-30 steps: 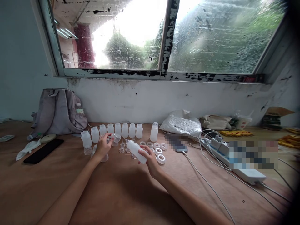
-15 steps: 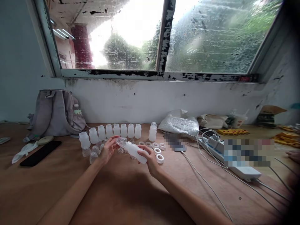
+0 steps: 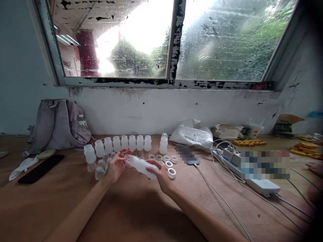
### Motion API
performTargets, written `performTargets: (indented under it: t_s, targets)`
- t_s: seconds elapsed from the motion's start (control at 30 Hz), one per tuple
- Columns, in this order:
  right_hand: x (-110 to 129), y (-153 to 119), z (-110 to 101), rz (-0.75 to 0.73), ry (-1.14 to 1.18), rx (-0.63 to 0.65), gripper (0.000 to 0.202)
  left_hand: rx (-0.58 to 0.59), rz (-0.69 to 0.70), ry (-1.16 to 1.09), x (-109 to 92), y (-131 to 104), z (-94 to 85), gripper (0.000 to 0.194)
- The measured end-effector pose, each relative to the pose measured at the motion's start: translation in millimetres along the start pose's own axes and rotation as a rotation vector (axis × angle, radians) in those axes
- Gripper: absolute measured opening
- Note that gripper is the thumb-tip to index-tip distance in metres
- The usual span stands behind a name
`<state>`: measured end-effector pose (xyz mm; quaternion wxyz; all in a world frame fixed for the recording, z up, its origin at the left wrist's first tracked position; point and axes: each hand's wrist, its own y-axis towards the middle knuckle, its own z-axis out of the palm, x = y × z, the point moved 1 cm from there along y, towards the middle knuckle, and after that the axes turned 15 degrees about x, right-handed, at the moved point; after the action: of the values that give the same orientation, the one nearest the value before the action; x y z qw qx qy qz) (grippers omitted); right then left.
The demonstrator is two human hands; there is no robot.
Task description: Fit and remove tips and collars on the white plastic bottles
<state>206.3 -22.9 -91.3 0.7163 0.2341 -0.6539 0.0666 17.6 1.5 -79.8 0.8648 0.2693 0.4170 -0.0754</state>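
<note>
A frosted white baby bottle (image 3: pixel 143 167) lies tilted in my right hand (image 3: pixel 160 174), whose fingers wrap round its body. Its neck points up and to the left. At that end sits a clear domed cap (image 3: pixel 130 160), held by the fingers of my left hand (image 3: pixel 117 167); it now meets the bottle top. Behind my hands stands a row of open frosted bottles (image 3: pixel 124 143). Several clear caps (image 3: pixel 101 167) lie left of my left hand, and white rings (image 3: pixel 171 173) lie just right of my right hand. One capped bottle (image 3: pixel 163 144) stands apart behind the rings.
At the left are a grey backpack (image 3: pixel 60 124) and a black phone-like slab (image 3: pixel 41 168). A silver bag (image 3: pixel 193 135) rests against the wall. On the right, a white power strip (image 3: pixel 263 186) trails cables near a charging phone (image 3: pixel 193 160). Another person's hand (image 3: pixel 314 167) shows at the right edge.
The clear cap and the bottle's neck have come together; before, the cap was tilted at the neck. Both hands keep their hold, and the view has shifted slightly.
</note>
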Motion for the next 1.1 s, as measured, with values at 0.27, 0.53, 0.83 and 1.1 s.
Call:
performTargets:
  t_s: [0.27, 0.53, 0.83, 1.1]
  targets:
    - [6.5, -6.6, 5.1, 0.032, -0.036, 0.050, 0.027, -0.305, 0.064, -0.076, 18.7, -2.9, 17.2, 0.019]
    - [4.9, -8.6, 1.6, -0.046, -0.139, 0.025, 0.018, -0.364, 0.131, -0.056, 23.1, -9.0, 28.0, 0.013]
    - [10.8, -13.1, 5.9, -0.096, -0.185, 0.043, 0.019, -0.315, 0.190, 0.054, 17.3, -11.7, 40.0, 0.006]
    - [5.6, -23.5, 8.9, -0.206, -0.248, -0.057, 0.024, -0.432, 0.230, 0.102, 28.9, -17.4, 55.1, 0.005]
